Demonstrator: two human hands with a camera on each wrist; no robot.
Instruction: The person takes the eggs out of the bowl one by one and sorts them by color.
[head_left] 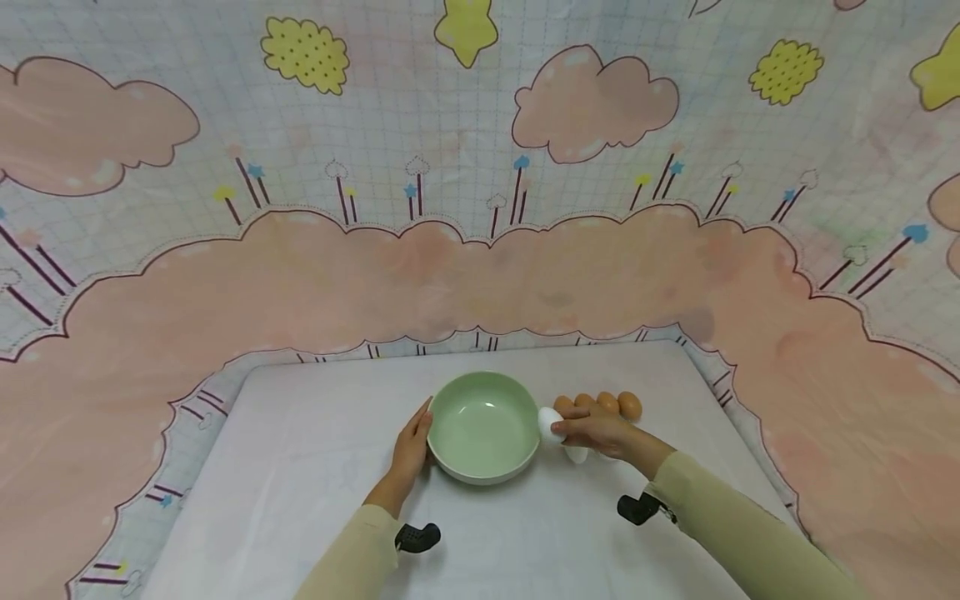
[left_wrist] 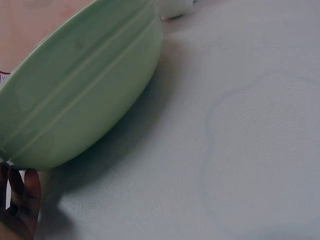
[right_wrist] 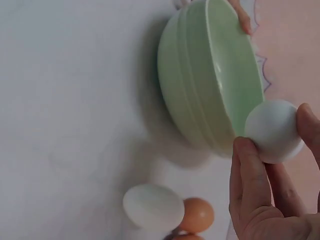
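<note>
A light green bowl stands on the white-covered table. My left hand rests against the bowl's left outer side, its fingers lying along the wall. In the left wrist view, fingertips touch the bowl low on its outside. My right hand pinches a white egg between thumb and fingers. This egg is at the bowl's right rim; I cannot tell whether it touches. Under the right hand lies another white egg, partly hidden. Several brown eggs sit in a row just beyond that hand.
The white table ends at a back edge beyond the bowl and a right edge beyond the eggs. A cloth printed with clouds hangs behind it. Black wrist devices are on both forearms.
</note>
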